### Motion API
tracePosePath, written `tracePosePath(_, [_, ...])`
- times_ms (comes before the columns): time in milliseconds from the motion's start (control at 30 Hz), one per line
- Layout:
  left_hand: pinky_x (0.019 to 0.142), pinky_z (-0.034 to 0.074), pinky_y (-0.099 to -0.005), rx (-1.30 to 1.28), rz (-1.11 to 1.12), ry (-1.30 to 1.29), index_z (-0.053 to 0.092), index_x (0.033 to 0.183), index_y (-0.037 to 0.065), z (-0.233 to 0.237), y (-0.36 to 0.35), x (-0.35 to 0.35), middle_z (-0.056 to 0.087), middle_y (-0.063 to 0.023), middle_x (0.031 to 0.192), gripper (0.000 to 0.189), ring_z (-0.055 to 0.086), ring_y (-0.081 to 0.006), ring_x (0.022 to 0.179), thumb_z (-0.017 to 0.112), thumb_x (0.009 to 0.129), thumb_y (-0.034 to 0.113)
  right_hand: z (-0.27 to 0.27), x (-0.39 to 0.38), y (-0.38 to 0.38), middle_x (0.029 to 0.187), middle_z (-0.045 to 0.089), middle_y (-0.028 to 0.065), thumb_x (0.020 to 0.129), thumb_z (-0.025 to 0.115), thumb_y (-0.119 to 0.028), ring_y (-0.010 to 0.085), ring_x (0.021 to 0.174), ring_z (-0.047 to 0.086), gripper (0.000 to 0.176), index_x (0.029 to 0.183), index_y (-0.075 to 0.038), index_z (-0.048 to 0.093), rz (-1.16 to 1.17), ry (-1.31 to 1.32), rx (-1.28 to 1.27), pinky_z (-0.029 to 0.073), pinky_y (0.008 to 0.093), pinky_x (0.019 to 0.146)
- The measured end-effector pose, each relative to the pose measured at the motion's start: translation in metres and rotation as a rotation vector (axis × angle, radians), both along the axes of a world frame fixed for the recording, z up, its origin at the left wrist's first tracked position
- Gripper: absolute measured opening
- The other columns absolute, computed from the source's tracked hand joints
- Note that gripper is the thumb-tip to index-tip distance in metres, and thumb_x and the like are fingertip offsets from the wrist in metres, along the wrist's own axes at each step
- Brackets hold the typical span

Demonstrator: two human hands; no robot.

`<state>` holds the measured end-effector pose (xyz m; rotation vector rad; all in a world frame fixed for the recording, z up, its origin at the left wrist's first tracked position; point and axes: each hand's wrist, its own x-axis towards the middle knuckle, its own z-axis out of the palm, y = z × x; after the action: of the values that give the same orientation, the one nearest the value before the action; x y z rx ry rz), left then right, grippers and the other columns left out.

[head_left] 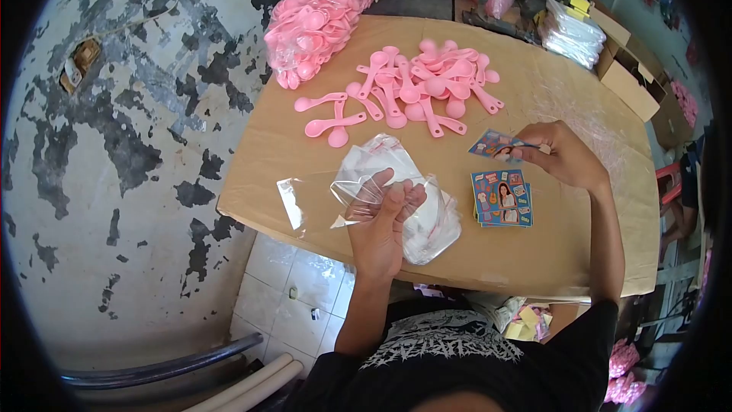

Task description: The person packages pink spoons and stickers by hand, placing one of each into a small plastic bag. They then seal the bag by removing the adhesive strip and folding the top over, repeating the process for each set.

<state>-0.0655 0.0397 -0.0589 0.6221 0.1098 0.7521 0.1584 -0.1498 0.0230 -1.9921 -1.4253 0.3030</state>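
My left hand (381, 233) is closed on a clear plastic bag (357, 192), its fingers curled up and partly seen through the film. Under and beside that hand lies a pile of clear plastic bags (433, 236). My right hand (568, 154) pinches a blue printed card (486, 143) between thumb and fingers, above the table. Just below it is a small stack of similar cards (502, 197) showing a figure and colourful pictures. Farther back, a loose heap of pink plastic scoops (412, 84) is spread on the cardboard-covered table (305, 175).
A large clear sack of pink scoops (313, 23) stands at the back left against a peeling wall (152, 107). Packs of clear bags (570, 37) and an open cardboard box (629, 76) are at the back right. A flat clear piece with a white strip (291, 204) lies near the left edge.
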Motion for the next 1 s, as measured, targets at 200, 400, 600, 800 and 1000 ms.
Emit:
tracePosePath(200, [0.092, 0.055, -0.0416, -0.021, 0.022, 0.115, 0.049, 0.126, -0.003, 0.008, 0.004, 0.001, 0.063, -0.0201, 0.113, 0.039, 0.065, -0.0270, 0.102, 0.064, 0.093, 0.009, 0.022, -0.064, 0.032, 0.061, 0.062, 0.0064, 0.094, 0.063, -0.019, 0.0103, 0.051, 0.057, 0.018, 0.096, -0.003, 0.070, 0.041, 0.270, -0.084, 0.044, 0.0265, 0.050])
tracePosePath(400, [0.090, 0.054, -0.0343, -0.064, 0.027, 0.139, 0.048, 0.128, -0.008, 0.023, 0.003, -0.006, 0.061, -0.0224, 0.119, 0.042, 0.064, -0.0207, 0.102, 0.064, 0.093, 0.009, 0.026, -0.086, 0.054, 0.061, 0.061, 0.0075, 0.092, 0.065, -0.020, 0.0108, 0.051, 0.057, 0.018, 0.095, -0.002, 0.069, 0.061, 0.186, -0.152, 0.043, 0.0282, 0.049])
tracePosePath(600, [0.089, 0.052, -0.0311, 0.139, -0.111, 0.216, 0.054, 0.122, -0.006, 0.008, 0.009, -0.008, 0.063, -0.0178, 0.116, 0.033, 0.063, -0.0181, 0.101, 0.062, 0.093, 0.007, 0.022, -0.094, 0.069, 0.060, 0.058, 0.0087, 0.090, 0.065, -0.018, 0.0125, 0.049, 0.049, 0.017, 0.098, -0.003, 0.069, 0.148, 0.166, -0.140, 0.041, 0.0288, 0.050])
tracePosePath(800, [0.089, 0.053, -0.0325, -0.088, -0.173, 0.085, 0.054, 0.123, -0.004, 0.011, 0.031, -0.019, 0.064, -0.0152, 0.115, 0.032, 0.064, -0.0188, 0.101, 0.059, 0.096, 0.011, 0.017, -0.108, 0.087, 0.060, 0.057, 0.0055, 0.092, 0.063, -0.016, 0.0075, 0.051, 0.047, 0.018, 0.103, -0.003, 0.069, 0.084, 0.286, -0.114, 0.040, 0.0262, 0.050])
tracePosePath(1000, [0.099, 0.048, -0.0365, 0.098, -0.078, 0.125, 0.050, 0.128, -0.006, 0.009, 0.022, -0.019, 0.060, -0.0172, 0.124, 0.035, 0.060, -0.0242, 0.114, 0.057, 0.095, 0.004, 0.008, -0.116, 0.105, 0.067, 0.061, 0.0006, 0.093, 0.062, -0.017, 0.0046, 0.059, 0.050, 0.021, 0.105, -0.002, 0.069, 0.162, 0.446, -0.046, 0.042, 0.0245, 0.054])
